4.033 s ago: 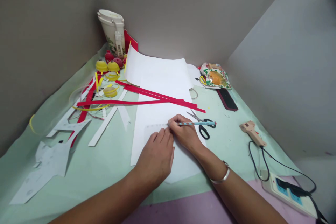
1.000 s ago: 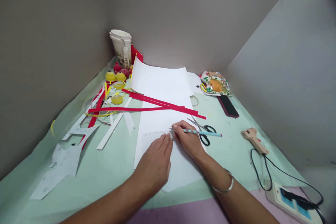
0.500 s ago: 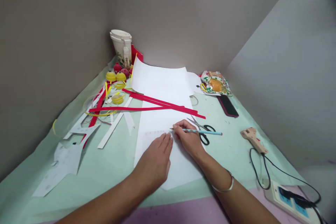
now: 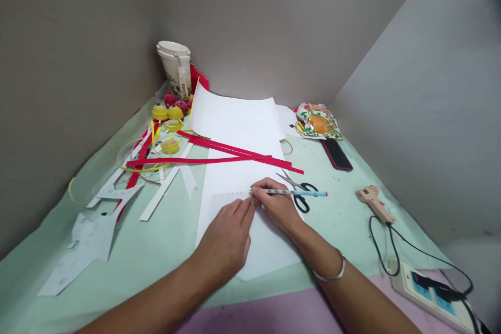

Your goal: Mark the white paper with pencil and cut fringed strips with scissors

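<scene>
In the lower centre of the frame, the right hand [image 4: 277, 206] holds a pencil [image 4: 303, 193] pinched between thumb and fingers, the grip closed close to its point. The pencil is slim and pale blue, with brownish patches along the front part and a reddish far end; it lies nearly level, pointing left, its back end passing over the scissors [image 4: 298, 186]. The left hand [image 4: 225, 235] rests palm down, fingers stretched and side by side, closed around nothing visible; whether something lies under it is hidden. Beneath both hands is white paper [image 4: 270, 255], smooth and plain, with a faint row of small grey marks left of the pencil point. Red strips [image 4: 235, 158] cross it at mid-frame.
</scene>
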{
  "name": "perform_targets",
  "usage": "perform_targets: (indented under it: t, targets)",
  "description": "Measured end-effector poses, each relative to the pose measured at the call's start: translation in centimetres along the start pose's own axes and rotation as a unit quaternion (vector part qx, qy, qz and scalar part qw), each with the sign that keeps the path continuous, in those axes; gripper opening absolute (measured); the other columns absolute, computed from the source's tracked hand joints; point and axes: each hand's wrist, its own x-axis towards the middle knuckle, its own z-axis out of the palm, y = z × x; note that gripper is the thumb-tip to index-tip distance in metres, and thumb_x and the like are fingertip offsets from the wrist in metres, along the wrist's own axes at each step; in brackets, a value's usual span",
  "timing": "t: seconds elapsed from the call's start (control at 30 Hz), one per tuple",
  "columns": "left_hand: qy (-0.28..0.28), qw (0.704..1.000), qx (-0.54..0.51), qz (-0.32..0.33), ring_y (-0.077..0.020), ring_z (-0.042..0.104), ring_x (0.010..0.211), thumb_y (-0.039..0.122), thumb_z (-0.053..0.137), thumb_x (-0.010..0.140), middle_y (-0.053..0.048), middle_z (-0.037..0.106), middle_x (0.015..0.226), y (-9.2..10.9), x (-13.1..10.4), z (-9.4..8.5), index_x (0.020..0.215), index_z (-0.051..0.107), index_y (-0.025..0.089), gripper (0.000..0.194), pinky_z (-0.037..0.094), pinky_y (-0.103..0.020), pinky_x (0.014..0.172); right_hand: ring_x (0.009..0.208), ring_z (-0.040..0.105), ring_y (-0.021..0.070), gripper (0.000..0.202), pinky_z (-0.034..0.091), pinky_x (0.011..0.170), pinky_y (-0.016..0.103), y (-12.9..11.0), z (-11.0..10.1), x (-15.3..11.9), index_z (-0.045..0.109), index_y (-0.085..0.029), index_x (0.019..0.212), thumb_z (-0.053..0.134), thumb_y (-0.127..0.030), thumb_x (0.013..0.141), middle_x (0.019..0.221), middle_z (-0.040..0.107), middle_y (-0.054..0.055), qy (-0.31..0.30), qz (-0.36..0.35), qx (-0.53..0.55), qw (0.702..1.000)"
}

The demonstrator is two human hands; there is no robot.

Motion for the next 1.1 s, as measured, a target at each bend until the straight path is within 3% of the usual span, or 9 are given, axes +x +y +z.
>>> perform_targets:
  t: [0.17,0.77,1.1]
  targets:
    - [-0.006,1.000,0.001,-0.005,-0.0328,0.048,0.122,0.013,0.042,0.084,-0.021,0.053,0.135,0.01,0.02,0.19,0.133,0.047,-0.001,0.051,0.039,-0.046,0.103,0.066,0.057,0.0163,0.015,0.043,0.064,0.028,-0.46,0.15,0.12,0.068,-0.021,0.074,0.056,-0.030,0.076,0.068,0.065,-0.002,0.004,-0.008,-0.064,0.998]
    - [-0.057,0.998,0.004,-0.008,-0.0346,0.046,0.125,0.014,0.038,0.085,-0.022,0.050,0.139,0.15,0.36,0.17,0.135,0.045,-0.001,0.053,0.037,-0.047,0.101,0.067,0.058,0.0166,0.015,0.043,0.065,0.028,-0.63,0.52,0.44,0.067,-0.022,0.072,0.054,-0.027,0.077,0.068,0.066,-0.002,-0.017,0.001,-0.094,0.995]
    - [-0.058,0.998,0.000,-0.009,-0.0355,0.045,0.126,0.013,0.037,0.085,-0.022,0.048,0.140,0.25,0.35,0.17,0.135,0.045,-0.002,0.053,0.037,-0.049,0.101,0.065,0.057,0.0162,0.015,0.043,0.064,0.028,-0.65,0.66,0.44,0.065,-0.023,0.070,0.054,-0.029,0.078,0.067,0.066,-0.003,-0.008,0.001,-0.109,0.994]
